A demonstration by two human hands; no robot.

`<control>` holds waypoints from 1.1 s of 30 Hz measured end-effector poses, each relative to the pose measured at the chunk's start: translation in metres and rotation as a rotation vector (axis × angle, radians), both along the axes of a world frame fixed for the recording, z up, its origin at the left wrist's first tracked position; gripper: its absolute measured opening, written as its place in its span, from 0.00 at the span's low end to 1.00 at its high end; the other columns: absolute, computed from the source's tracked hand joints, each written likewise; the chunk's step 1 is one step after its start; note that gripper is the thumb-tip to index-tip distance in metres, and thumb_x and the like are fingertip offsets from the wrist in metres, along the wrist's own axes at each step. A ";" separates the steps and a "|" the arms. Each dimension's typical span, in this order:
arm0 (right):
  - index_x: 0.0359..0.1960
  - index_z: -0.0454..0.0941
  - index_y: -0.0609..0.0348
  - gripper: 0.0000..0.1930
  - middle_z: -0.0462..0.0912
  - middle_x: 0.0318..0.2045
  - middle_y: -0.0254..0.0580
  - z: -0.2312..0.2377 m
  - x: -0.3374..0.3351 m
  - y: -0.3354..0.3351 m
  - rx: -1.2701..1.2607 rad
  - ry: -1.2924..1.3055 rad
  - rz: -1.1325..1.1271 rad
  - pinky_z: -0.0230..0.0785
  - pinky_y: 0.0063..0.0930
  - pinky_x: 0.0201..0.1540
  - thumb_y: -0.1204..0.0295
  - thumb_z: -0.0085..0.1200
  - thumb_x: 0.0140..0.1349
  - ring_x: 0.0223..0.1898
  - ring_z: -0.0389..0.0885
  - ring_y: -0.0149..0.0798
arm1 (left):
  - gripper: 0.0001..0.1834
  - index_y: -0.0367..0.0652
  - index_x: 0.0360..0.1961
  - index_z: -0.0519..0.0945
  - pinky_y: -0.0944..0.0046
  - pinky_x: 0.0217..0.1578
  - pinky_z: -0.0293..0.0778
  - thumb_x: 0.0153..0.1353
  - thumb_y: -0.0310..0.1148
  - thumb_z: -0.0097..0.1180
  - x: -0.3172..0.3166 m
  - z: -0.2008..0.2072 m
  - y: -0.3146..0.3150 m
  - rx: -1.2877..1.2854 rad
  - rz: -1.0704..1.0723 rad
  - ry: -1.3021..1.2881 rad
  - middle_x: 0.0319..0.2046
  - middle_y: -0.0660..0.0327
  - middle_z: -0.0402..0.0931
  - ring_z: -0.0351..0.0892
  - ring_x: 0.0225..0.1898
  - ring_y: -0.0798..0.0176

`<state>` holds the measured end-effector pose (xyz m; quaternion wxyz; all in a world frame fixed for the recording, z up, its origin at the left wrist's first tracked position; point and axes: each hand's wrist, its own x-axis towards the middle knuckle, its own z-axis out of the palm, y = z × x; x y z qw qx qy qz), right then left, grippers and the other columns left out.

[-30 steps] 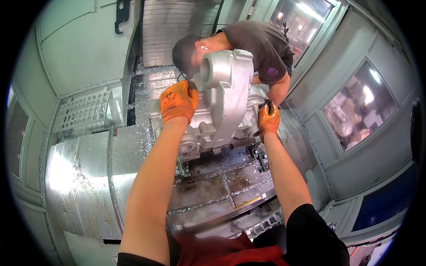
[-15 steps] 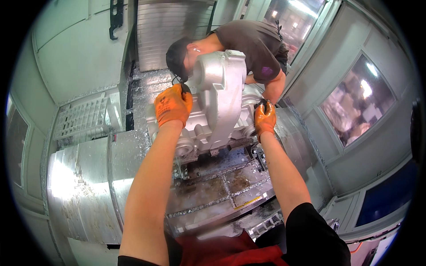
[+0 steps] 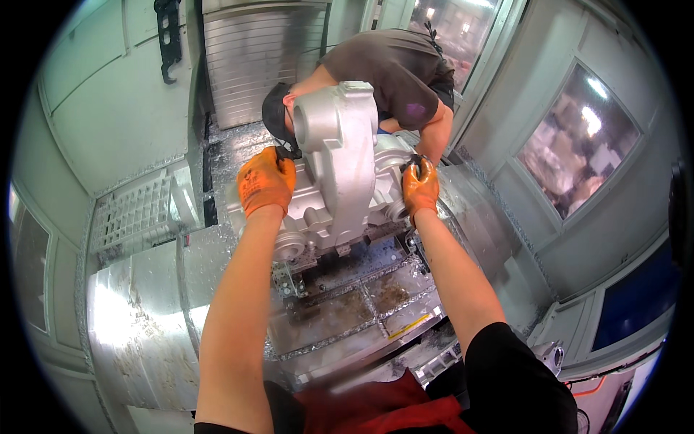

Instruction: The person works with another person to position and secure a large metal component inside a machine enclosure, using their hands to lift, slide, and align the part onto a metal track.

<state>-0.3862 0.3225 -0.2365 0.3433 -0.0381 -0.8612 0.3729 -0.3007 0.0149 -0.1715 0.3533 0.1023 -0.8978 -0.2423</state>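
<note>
Gripping a large cast-aluminium housing (image 3: 340,173) from both sides, above the chip-strewn machine bed (image 3: 361,304) inside a machining enclosure. Left hand (image 3: 266,181) in an orange glove, fingers curled and clamped over the casting's left flank; right hand (image 3: 421,186), also gloved in orange, wrapped closed around a lug on the right edge. Judging by bulk and thick walls: heavy, fully rigid, likely slick with coolant and sharp at machined edges, so best held low on both flanks by solid bosses, not by the tall neck. Looking pale grey and matte, with a raised cylindrical tower on top, round bosses and ribs lower down. Co-worker in a dark shirt (image 3: 394,72) bending over the far side, hands hidden behind the casting.
</note>
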 end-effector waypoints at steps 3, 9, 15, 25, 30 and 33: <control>0.57 0.74 0.65 0.25 0.77 0.55 0.57 -0.002 -0.001 0.000 -0.013 0.006 -0.007 0.63 0.38 0.62 0.61 0.51 0.63 0.59 0.73 0.54 | 0.11 0.42 0.31 0.79 0.50 0.43 0.73 0.58 0.39 0.55 0.001 0.002 0.001 -0.006 0.003 -0.006 0.31 0.52 0.81 0.80 0.38 0.45; 0.55 0.74 0.68 0.26 0.76 0.55 0.58 0.001 0.002 -0.003 -0.018 0.015 -0.020 0.63 0.40 0.62 0.60 0.51 0.62 0.59 0.72 0.57 | 0.13 0.41 0.31 0.80 0.47 0.41 0.72 0.59 0.41 0.54 0.000 -0.001 0.000 0.020 0.000 0.027 0.31 0.48 0.80 0.78 0.37 0.41; 0.55 0.74 0.68 0.26 0.75 0.55 0.62 -0.004 -0.003 0.006 -0.025 0.055 0.032 0.61 0.41 0.64 0.59 0.50 0.63 0.60 0.70 0.60 | 0.12 0.40 0.32 0.80 0.47 0.40 0.72 0.60 0.39 0.53 -0.002 -0.004 0.003 -0.060 -0.013 0.081 0.29 0.47 0.80 0.78 0.37 0.40; 0.61 0.70 0.63 0.29 0.75 0.58 0.60 -0.011 0.010 0.038 -0.661 0.018 0.244 0.64 0.35 0.62 0.59 0.56 0.62 0.60 0.74 0.52 | 0.14 0.38 0.31 0.78 0.47 0.39 0.71 0.61 0.39 0.52 -0.008 0.003 0.019 -0.085 -0.037 0.102 0.29 0.45 0.79 0.77 0.36 0.38; 0.52 0.74 0.60 0.13 0.78 0.40 0.33 -0.053 0.129 0.046 -1.100 0.021 0.273 0.67 0.22 0.44 0.69 0.52 0.69 0.41 0.73 0.27 | 0.15 0.37 0.35 0.80 0.46 0.42 0.71 0.61 0.40 0.52 -0.006 -0.009 0.007 -0.079 0.008 0.110 0.34 0.44 0.80 0.77 0.40 0.37; 0.43 0.77 0.58 0.06 0.78 0.34 0.29 -0.119 0.181 0.066 -1.360 -0.096 0.341 0.68 0.18 0.39 0.72 0.54 0.68 0.34 0.74 0.25 | 0.16 0.38 0.40 0.81 0.50 0.45 0.72 0.60 0.40 0.54 -0.009 -0.009 0.019 -0.041 0.019 0.041 0.38 0.46 0.80 0.78 0.42 0.41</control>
